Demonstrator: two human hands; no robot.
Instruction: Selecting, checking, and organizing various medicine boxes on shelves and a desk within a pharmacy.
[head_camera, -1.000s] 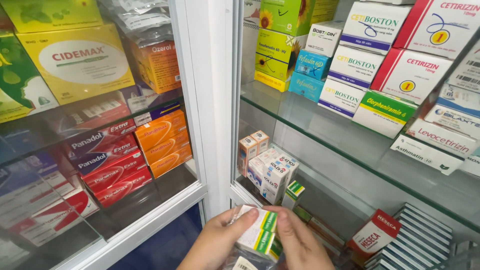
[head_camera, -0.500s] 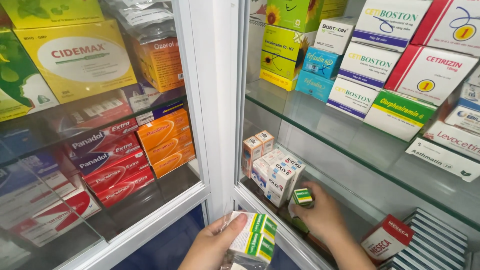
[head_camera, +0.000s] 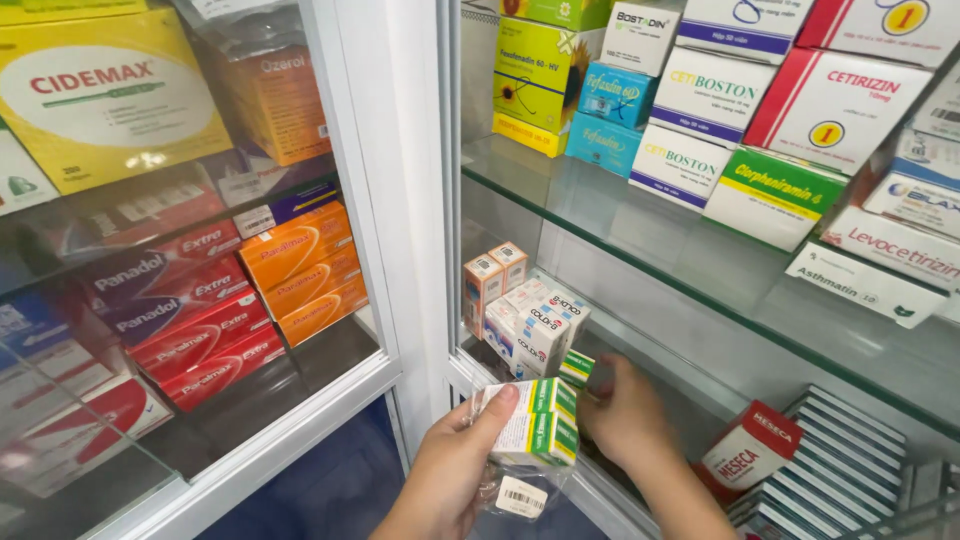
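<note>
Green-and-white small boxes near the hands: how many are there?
3. An upper box and a lower box lie stacked in the clear wrap held by the left hand; a third box is in the right hand. Others may be hidden in the wrap.

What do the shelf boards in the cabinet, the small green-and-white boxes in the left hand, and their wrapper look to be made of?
The upper shelf board looks like clear glass: greenish edge, boxes visible through it. The small green-and-white boxes in the left hand look like printed cardboard, with sharp folded edges and a matte face. Their wrapper seems thin clear plastic film, crinkled and glossy, carrying a white sticker.
</note>
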